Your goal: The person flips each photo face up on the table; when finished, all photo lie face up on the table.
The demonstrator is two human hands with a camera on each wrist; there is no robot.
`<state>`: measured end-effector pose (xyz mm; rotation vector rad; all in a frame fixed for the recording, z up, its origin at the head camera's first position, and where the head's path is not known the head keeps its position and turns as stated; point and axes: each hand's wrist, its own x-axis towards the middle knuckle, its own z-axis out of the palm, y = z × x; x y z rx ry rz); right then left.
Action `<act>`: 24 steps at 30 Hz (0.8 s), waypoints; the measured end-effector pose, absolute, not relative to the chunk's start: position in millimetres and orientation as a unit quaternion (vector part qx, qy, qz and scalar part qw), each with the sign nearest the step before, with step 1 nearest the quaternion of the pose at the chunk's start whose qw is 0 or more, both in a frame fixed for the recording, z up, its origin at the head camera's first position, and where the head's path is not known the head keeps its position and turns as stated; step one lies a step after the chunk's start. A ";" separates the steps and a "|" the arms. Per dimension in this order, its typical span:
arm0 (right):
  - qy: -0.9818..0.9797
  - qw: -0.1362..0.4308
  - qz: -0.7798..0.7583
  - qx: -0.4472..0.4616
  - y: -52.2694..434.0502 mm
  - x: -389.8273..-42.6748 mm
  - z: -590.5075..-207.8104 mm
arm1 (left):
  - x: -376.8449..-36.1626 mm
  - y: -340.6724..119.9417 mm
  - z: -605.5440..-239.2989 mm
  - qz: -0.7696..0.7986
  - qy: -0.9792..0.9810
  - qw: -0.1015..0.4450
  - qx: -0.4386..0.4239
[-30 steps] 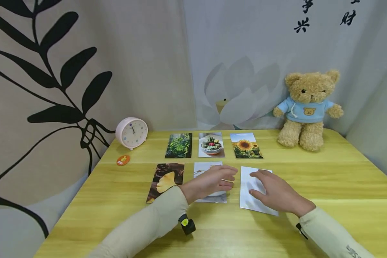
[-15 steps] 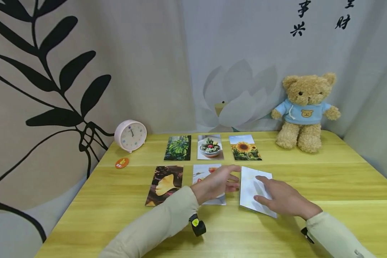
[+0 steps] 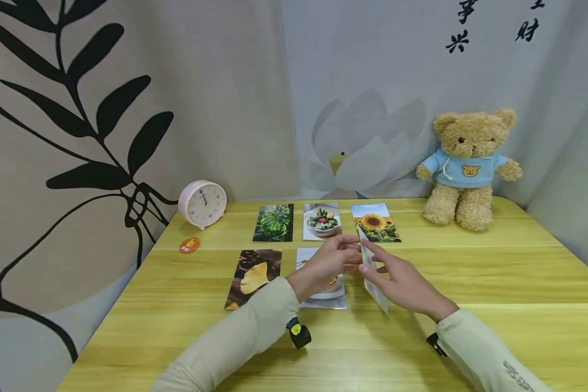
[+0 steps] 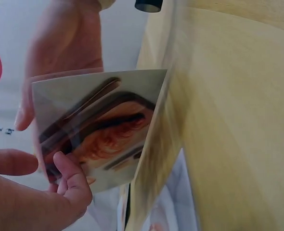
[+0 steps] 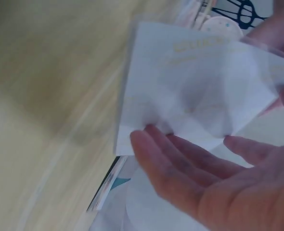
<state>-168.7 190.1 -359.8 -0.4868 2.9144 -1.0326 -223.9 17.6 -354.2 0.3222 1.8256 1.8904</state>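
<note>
A photo card (image 3: 378, 294) stands tilted on edge above the wooden table (image 3: 495, 272), between both hands. My left hand (image 3: 328, 261) pinches its upper edge with thumb and fingertips. My right hand (image 3: 402, 283) lies with straight fingers against its white back. In the left wrist view the card (image 4: 98, 130) shows a brownish picture, pinched by my left hand (image 4: 60, 192), with the right hand (image 4: 60, 43) behind it. The right wrist view is blurred: the white back (image 5: 195, 91) rests over my right hand's flat fingers (image 5: 180, 163).
Three photos lie in a far row: leaves (image 3: 273, 222), succulent bowl (image 3: 321, 220), sunflower (image 3: 374, 222). Nearer lie a ginkgo-leaf photo (image 3: 252, 277) and one half under my left hand (image 3: 323, 294). A pink clock (image 3: 203, 203), orange sticker (image 3: 189, 245) and teddy bear (image 3: 465, 166) stand farther back.
The white card lay flat face down under my right hand; now its left edge is lifted and it stands on edge. My left hand moved right and took hold of it.
</note>
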 end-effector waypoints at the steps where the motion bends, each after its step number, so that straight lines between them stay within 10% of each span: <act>1: 0.928 0.010 -0.337 -0.158 189.3 -169.0 -359.1 | -223.8 18.6 -355.7 0.692 0.669 0.244 0.120; 24: 0.903 -0.124 -0.394 -0.121 216.3 -168.0 -339.2 | -220.8 31.7 -365.6 0.630 0.691 0.333 0.120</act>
